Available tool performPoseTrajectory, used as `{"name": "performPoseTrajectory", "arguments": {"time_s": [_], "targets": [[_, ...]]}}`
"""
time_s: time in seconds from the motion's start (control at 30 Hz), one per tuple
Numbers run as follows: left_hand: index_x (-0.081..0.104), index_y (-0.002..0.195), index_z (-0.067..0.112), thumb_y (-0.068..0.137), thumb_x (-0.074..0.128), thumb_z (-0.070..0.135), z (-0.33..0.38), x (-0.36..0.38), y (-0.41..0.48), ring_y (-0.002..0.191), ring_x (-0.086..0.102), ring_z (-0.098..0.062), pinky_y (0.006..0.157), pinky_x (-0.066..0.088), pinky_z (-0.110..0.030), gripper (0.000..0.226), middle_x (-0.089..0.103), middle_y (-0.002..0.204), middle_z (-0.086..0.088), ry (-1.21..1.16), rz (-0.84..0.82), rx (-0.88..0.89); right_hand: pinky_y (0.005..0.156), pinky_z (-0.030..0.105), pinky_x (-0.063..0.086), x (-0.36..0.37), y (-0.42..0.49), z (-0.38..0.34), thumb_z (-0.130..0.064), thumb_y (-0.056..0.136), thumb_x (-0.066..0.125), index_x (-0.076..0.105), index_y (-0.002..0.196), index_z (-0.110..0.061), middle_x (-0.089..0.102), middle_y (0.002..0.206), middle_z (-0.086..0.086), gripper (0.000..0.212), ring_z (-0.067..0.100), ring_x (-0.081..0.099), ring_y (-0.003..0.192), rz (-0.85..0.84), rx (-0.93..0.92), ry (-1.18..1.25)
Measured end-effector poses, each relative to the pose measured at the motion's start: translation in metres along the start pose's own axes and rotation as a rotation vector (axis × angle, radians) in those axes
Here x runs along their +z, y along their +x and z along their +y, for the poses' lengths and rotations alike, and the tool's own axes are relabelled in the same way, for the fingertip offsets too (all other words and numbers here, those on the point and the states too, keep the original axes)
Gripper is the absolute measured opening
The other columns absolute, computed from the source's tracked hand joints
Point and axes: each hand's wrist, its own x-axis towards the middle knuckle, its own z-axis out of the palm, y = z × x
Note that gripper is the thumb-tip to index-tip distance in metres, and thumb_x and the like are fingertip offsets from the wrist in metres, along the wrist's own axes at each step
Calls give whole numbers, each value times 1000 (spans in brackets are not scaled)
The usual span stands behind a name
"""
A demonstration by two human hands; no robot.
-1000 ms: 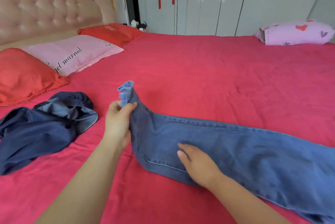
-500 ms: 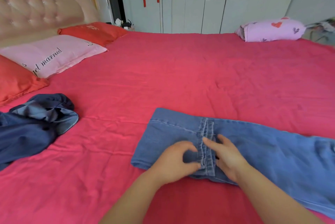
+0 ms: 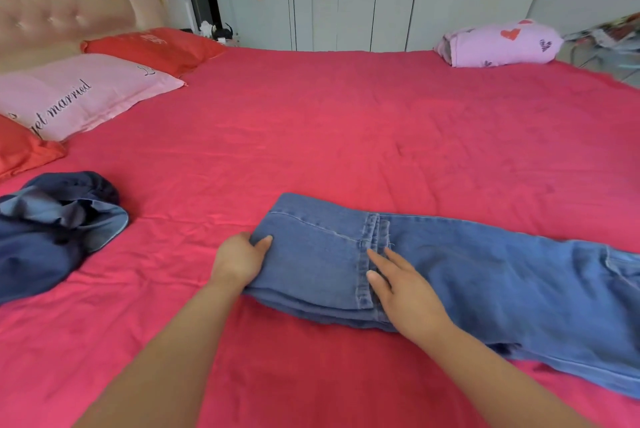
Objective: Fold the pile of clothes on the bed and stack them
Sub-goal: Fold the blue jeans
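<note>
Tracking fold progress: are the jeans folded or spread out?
Partly folded. On the jeans, the hem end is doubled back over the legs, left hand holding the fold; the rest lies spread.

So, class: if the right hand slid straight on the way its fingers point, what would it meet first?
Most likely the hem of the jeans, which lies right at the fingertips of the right hand; folded denim follows.

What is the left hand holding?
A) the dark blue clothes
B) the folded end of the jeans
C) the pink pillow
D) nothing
B: the left hand grips the folded end of the jeans, thumb on top, while the right hand presses flat on them.
</note>
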Motion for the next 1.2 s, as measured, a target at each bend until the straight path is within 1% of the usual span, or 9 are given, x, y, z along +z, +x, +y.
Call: {"name": "performPoseTrajectory", "arguments": {"time_s": [0.23, 0.43, 0.53, 0.63, 0.73, 0.8, 0.9, 1.03, 1.2], "targets": [[60, 80, 1, 93, 50, 34, -32, -69, -36, 90, 60, -40, 66, 33, -34, 37, 66, 93, -27, 98, 219, 43, 116, 37, 19, -6, -12, -12, -41, 98, 34, 28, 145, -33, 23, 155, -1, 48, 13, 19, 143, 14, -103, -69], [40, 135, 8, 91, 52, 40, -66, -18, -86, 124, 45, -34, 98, 40, -41, 56, 45, 138, -16, 160, -18, -169, 116, 45, 3, 23, -46, -9, -74, 76, -16, 8, 148, -37, 10, 158, -4, 84, 18, 4, 146, -287, -86, -375], [15, 148, 24, 93, 43, 46, -24, 3, -103, 142, 20, -23, 111, 24, -40, 66, 16, 156, -3, 259, 99, 143, 117, 43, 5, 16, -43, -14, -46, 99, 21, 9, 148, -34, 11, 158, -2, 52, 17, 6, 146, -195, -52, -272], [6, 149, 31, 91, 16, 56, 16, 29, -116, 146, 1, -19, 117, 3, -38, 65, 0, 159, 3, 270, 27, 406, 117, 41, 3, 10, -45, -19, -49, 98, 17, 6, 148, -36, 8, 158, -3, 53, 16, 2, 146, -103, -92, -288], [1, 149, 32, 70, -13, 61, 22, 63, -124, 145, -9, -19, 115, -10, -43, 86, -7, 158, 2, 334, -188, 443, 116, 46, 4, 21, -56, -8, -68, 75, -22, 8, 148, -37, 6, 157, -5, 85, 21, 6, 146, -109, -145, -414], [-1, 149, 32, 84, -3, 62, 20, 72, -120, 145, -12, -21, 114, -12, -46, 71, -12, 158, 2, 391, -282, 400, 114, 50, 12, 30, -61, 4, -70, 63, -39, 17, 147, -34, 9, 155, -4, 107, 27, 17, 144, -122, -157, -504], [-1, 149, 31, 97, 17, 53, 28, 61, -117, 145, -12, -24, 114, -11, -50, 59, -12, 158, 0, 425, -341, 360, 116, 48, 2, 22, -63, 9, -69, 39, -50, 4, 148, -35, 1, 158, -3, 126, 23, 2, 146, -228, -92, -493], [15, 149, 30, 90, 11, 54, 57, 69, -136, 145, 8, -27, 114, 0, -49, 64, 6, 158, -3, 348, -58, 522, 104, 49, 30, -7, -73, 22, -57, 89, -17, 55, 128, -33, 57, 132, 4, 85, 28, 51, 124, -99, 19, -492], [-6, 148, 34, 86, -4, 63, 68, 108, -154, 145, -13, -22, 115, -11, -49, 68, -8, 158, 2, 426, -251, 468, 116, 44, -1, -25, -93, 69, -80, 46, -34, 3, 147, -39, 0, 158, -7, 116, 18, -2, 146, -243, 32, -427]]}}
